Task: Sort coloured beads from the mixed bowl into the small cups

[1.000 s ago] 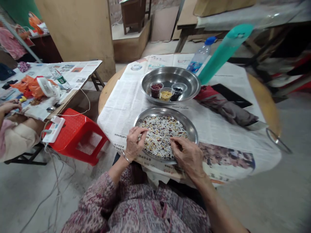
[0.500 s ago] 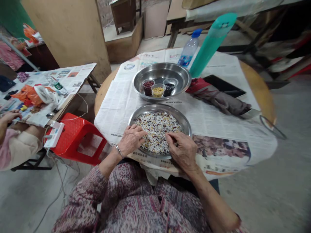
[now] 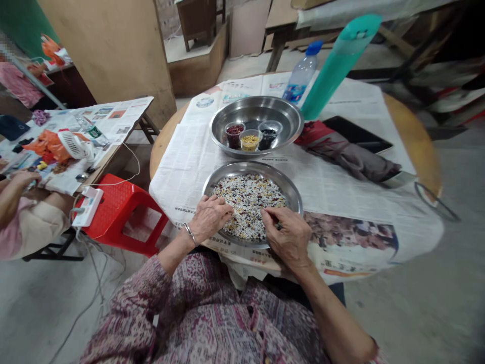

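Note:
A round steel pan holds a spread of mixed grains, white with yellow, dark red and black bits. Over its left edge lies my left hand, thumb and forefinger close together at the grains; whatever is between them is too small to make out. My right hand bends over the right rim, its fingers curled and its thumb against the forefinger, with something small and dark showing in the curl. Behind, a deeper steel basin contains clear cups of red beans, yellow grains and black beans.
Newspaper covers the round table. A water bottle, a teal cylinder, a folded umbrella and a dark tablet stand or lie beyond the pans. On the left are a red stool and another person's hand.
The view has shifted slightly, moving the table a little rightward in the picture. Both hands stay at the same sides of the grain pan, with hardly any change in their fingers.

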`<act>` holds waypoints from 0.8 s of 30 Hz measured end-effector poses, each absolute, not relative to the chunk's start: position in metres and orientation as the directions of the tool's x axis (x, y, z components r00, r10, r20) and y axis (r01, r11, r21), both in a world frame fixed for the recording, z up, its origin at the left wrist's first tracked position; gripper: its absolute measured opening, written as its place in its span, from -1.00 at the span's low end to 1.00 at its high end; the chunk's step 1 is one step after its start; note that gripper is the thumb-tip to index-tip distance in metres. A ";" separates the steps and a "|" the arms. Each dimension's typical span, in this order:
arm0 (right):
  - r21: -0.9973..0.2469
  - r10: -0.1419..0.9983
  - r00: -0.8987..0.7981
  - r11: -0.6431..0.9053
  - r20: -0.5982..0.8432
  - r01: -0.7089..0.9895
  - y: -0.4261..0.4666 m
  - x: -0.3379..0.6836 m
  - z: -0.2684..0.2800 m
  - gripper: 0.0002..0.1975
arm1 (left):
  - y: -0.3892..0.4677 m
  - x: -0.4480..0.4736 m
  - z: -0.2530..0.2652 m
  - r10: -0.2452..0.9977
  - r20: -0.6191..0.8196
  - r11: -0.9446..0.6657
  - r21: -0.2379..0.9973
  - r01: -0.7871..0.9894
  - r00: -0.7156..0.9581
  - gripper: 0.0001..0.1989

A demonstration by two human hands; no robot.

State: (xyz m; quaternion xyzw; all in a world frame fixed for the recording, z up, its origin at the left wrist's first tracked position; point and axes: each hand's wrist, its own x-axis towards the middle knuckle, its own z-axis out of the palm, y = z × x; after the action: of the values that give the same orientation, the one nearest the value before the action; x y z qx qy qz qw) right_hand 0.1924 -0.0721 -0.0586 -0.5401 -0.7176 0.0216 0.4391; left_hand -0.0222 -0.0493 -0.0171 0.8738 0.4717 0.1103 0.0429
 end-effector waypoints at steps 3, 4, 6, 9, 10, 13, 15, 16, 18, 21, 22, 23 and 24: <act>-0.492 0.783 -0.037 0.425 0.620 0.760 -0.072 0.193 -0.060 -0.81 | -0.052 -0.021 -0.016 0.841 0.145 -0.540 0.194 0.819 0.520 -0.89; -0.488 0.782 -0.038 0.426 0.623 0.762 -0.072 0.193 -0.060 -0.81 | -0.053 -0.020 -0.016 0.845 0.143 -0.534 0.196 0.822 0.515 -0.88; -0.478 0.771 -0.043 0.437 0.636 0.762 -0.072 0.194 -0.062 -0.81 | -0.054 -0.019 -0.016 0.855 0.138 -0.518 0.193 0.833 0.500 -0.85; -0.453 0.733 -0.051 0.472 0.678 0.757 -0.071 0.195 -0.065 -0.82 | -0.057 -0.019 -0.015 0.870 0.135 -0.493 0.198 0.847 0.475 -0.83; -0.443 0.724 -0.059 0.483 0.688 0.756 -0.071 0.195 -0.065 -0.82 | -0.058 -0.019 -0.015 0.875 0.143 -0.484 0.206 0.850 0.463 -0.84; -0.436 0.716 -0.068 0.494 0.695 0.752 -0.071 0.196 -0.066 -0.83 | -0.061 -0.019 -0.018 0.881 0.226 -0.466 0.256 0.847 0.417 -0.85; -0.447 0.717 -0.053 0.488 0.695 0.749 -0.072 0.197 -0.067 -0.83 | -0.064 -0.020 -0.022 0.869 0.312 -0.473 0.298 0.829 0.384 -0.84; -0.451 0.716 -0.040 0.482 0.697 0.752 -0.072 0.197 -0.067 -0.84 | -0.066 -0.020 -0.024 0.859 0.355 -0.483 0.317 0.816 0.370 -0.84; -0.446 0.698 -0.012 0.470 0.716 0.762 -0.075 0.198 -0.070 -0.85 | -0.069 -0.020 -0.029 0.833 0.434 -0.507 0.348 0.789 0.344 -0.86; -0.436 0.686 0.001 0.462 0.728 0.772 -0.079 0.199 -0.074 -0.86 | -0.074 -0.019 -0.037 0.795 0.535 -0.534 0.392 0.749 0.286 -0.91; -0.440 0.696 -0.003 0.456 0.718 0.774 -0.081 0.200 -0.076 -0.85 | -0.075 -0.018 -0.040 0.786 0.562 -0.535 0.410 0.739 0.258 -0.92; -0.447 0.711 -0.002 0.444 0.703 0.777 -0.082 0.200 -0.077 -0.83 | -0.076 -0.018 -0.043 0.779 0.583 -0.534 0.428 0.729 0.229 -0.93; -0.456 0.729 0.002 0.427 0.684 0.781 -0.083 0.200 -0.078 -0.81 | -0.076 -0.017 -0.045 0.776 0.597 -0.531 0.447 0.720 0.203 -0.93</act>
State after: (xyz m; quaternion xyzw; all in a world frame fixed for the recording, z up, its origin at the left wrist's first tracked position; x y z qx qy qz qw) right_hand 0.1997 -0.0828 -0.0778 -0.5347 -0.7060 -0.0280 0.4636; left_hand -0.0173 -0.0759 -0.0452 0.7747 0.4828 0.4067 0.0348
